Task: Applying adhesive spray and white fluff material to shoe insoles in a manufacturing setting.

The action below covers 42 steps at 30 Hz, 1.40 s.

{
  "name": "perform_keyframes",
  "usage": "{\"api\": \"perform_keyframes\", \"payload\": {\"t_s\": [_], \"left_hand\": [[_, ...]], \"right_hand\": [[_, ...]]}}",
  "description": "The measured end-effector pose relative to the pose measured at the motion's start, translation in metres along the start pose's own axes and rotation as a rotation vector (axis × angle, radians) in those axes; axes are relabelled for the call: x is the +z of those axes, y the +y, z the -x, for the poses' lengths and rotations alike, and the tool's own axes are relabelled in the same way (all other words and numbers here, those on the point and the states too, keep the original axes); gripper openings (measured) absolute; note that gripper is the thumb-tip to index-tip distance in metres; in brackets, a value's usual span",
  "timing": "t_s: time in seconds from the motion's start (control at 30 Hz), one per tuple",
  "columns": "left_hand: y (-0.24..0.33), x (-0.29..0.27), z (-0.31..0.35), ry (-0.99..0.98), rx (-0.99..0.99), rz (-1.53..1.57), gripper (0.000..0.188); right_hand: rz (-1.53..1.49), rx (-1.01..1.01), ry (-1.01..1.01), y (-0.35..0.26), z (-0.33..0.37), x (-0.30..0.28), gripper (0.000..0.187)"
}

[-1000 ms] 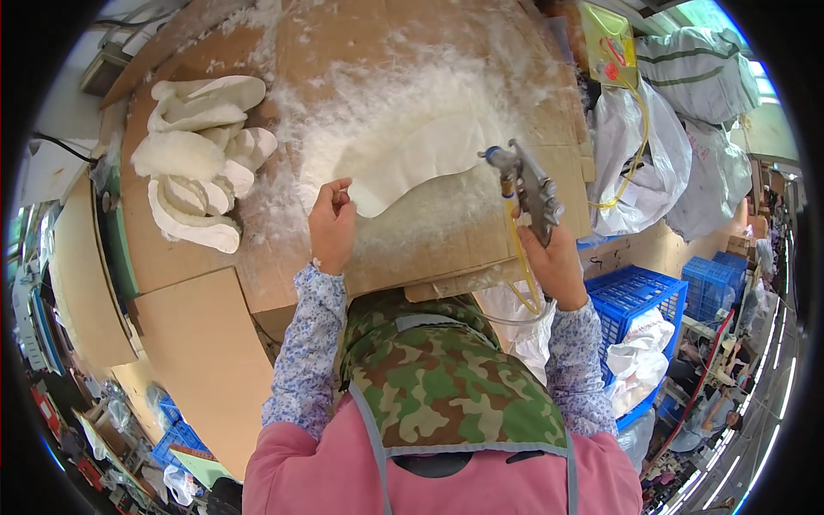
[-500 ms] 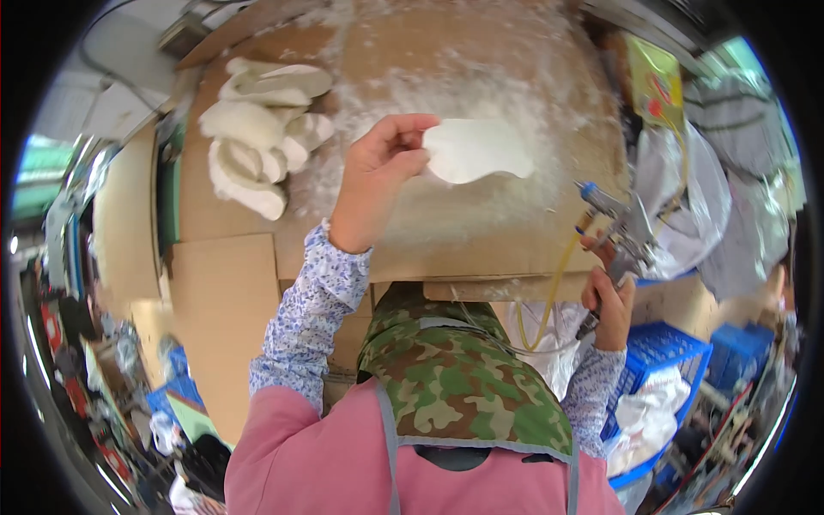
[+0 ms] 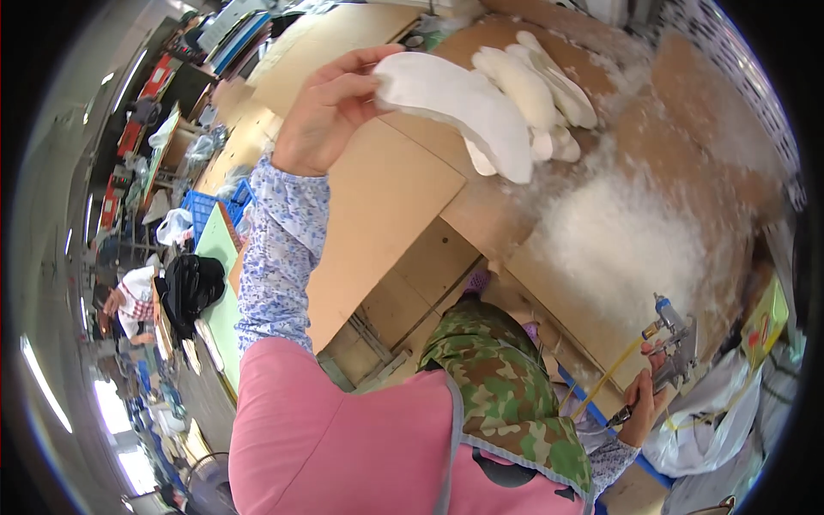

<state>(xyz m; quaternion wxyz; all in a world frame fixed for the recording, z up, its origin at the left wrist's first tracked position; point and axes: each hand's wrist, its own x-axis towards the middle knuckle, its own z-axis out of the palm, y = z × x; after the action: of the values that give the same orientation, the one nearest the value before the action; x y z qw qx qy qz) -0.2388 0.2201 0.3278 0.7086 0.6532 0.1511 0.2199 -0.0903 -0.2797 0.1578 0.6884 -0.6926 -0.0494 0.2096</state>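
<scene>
My left hand [image 3: 319, 120] pinches one end of a curved, flat white insole [image 3: 459, 96] between thumb and fingers and holds it up. Its far end hangs in front of a pile of similar white insoles [image 3: 549, 90], partly hiding them; whether it touches them I cannot tell. Low on the right, my right hand [image 3: 645, 402] is wrapped around the grip of a metal spray gun [image 3: 678, 356] with a blue tip. A yellow hose [image 3: 608, 378] runs down from the gun.
White fluffy residue [image 3: 618, 236] coats the brown work board. A cardboard sheet [image 3: 386, 193] lies left of it. Plastic bags [image 3: 708, 429] and a yellow-green container [image 3: 764, 322] stand at right. Far left are a blue crate [image 3: 199, 210], a black bag [image 3: 190, 287] and another person [image 3: 137, 300].
My body and view have turned left. My left hand has carried the insole from above the residue-covered board toward the pile. The spray gun is still in my right hand.
</scene>
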Motion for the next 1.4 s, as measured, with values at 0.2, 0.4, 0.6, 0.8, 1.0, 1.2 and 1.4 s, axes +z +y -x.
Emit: {"api": "perform_keyframes", "payload": {"t_s": [0.2,0.4,0.6,0.8,1.0,1.2,1.4], "left_hand": [[-0.001,-0.15,0.039,0.386,0.046,0.01,0.043],[-0.215,-0.354,0.09,0.651,-0.175,0.197,0.047],[-0.296,-0.398,0.102,0.923,-0.374,0.294,0.055],[-0.312,-0.449,0.086,0.998,-0.476,0.05,0.074],[-0.307,-0.494,0.046,0.721,-0.973,-0.556,0.079],[-0.319,-0.457,0.054,0.688,-0.815,-0.166,0.076],[-0.304,-0.42,0.065,0.839,-0.595,0.071,0.071]], "right_hand": [[0.077,0.08,-0.075,-0.018,0.018,0.052,0.046],[0.225,0.144,-0.11,-0.012,0.001,0.123,0.048],[0.271,0.168,0.008,-0.034,0.008,0.158,0.048],[0.317,0.202,0.073,-0.052,0.014,0.173,0.051],[0.347,0.221,0.08,-0.054,0.016,0.185,0.048],[0.435,0.211,0.029,-0.06,0.012,0.192,0.05],[0.386,0.201,-0.019,-0.054,-0.003,0.18,0.049]]}}
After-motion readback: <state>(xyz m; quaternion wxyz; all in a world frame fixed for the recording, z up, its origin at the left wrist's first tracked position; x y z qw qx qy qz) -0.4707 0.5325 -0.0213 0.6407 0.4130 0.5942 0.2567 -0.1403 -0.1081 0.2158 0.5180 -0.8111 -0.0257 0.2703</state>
